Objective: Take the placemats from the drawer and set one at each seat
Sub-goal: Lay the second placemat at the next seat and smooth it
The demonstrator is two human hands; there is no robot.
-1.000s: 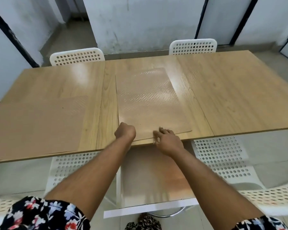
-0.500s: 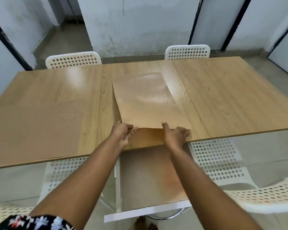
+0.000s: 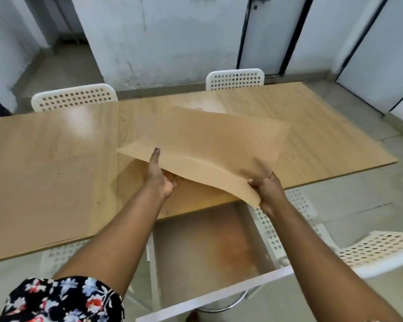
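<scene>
A tan dotted placemat (image 3: 209, 145) hangs tilted above the middle of the wooden table (image 3: 312, 126). My left hand (image 3: 161, 175) grips its near left edge with the thumb on top. My right hand (image 3: 265, 187) pinches its near right corner. Another placemat (image 3: 44, 191) lies flat at the table's near left seat. More mat material (image 3: 191, 196) lies on the table under the lifted one. The white drawer (image 3: 209, 247) stands open below the table's front edge, and its stained bottom shows.
White perforated chairs stand at the far left (image 3: 73, 97) and far right (image 3: 235, 77) of the table. Another chair (image 3: 296, 219) sits by the drawer's right side, and one more (image 3: 377, 252) at the lower right. Doors line the back wall.
Both hands took hold of the top placemat's near edge, lifted it off the table and turned it to the right. The camera view tipped upward.
</scene>
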